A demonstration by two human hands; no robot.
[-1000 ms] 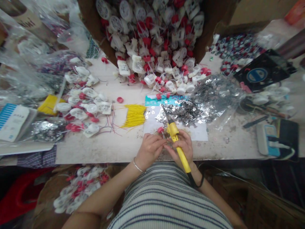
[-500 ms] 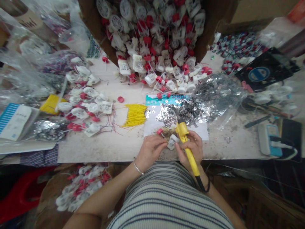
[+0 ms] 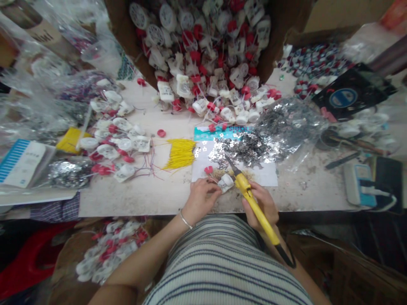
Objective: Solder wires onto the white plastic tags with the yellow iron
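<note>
My left hand [image 3: 201, 201] is closed, thumb and fingers pinched at the edge of a small white plastic housing [image 3: 225, 183] with wires. A red cap [image 3: 208, 170] hangs from this piece just beyond my fingers. My right hand [image 3: 262, 206] wraps around a yellow soldering iron [image 3: 261, 217]. Its dark tip points away from me, toward a pile of small silvery metal pieces [image 3: 248, 148] on a white and teal sheet [image 3: 267, 177]. The iron's body passes just right of the white housing.
A bundle of yellow wires [image 3: 180, 153] lies left of the sheet. Several wired white housings [image 3: 124, 144] are heaped farther left. Behind stands a large cardboard box [image 3: 282, 25] full of similar parts. At right are a plastic bag [image 3: 294, 127] and a power adapter [image 3: 359, 186].
My right hand has moved right and away from the white housing, and the iron tilts more to the left. The housing and red cap have shifted slightly left and away from me.
</note>
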